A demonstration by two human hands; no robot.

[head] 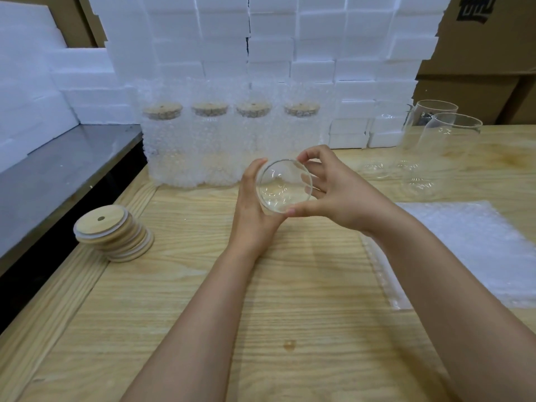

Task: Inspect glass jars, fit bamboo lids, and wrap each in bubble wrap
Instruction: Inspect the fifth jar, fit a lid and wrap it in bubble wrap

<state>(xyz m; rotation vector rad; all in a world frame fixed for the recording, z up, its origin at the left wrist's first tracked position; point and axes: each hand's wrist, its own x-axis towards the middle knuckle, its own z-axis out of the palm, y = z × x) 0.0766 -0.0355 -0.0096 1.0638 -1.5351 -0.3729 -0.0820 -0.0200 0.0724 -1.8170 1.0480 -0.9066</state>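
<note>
- Held in the air over mid-table, mouth toward the camera: jar (284,185).
- Left hand (255,210) is wrapped round its left side; right hand (339,195) pinches the rim, thumb near, index far.
- Risk: smooth glass is gripped partly by fingertips; a slip while it is turned would drop it onto the table (203,314).
- Risk: the lid stack (113,233) leans, close to the left table edge; a careless grab could spill it over.
- Risk: the bare jars (435,140) far right could be knocked by a wide right-arm swing.
- Room: open wood is left near and centre; wrap sheets (478,250) take the right; wrapped jars (232,146) close off the far side.
</note>
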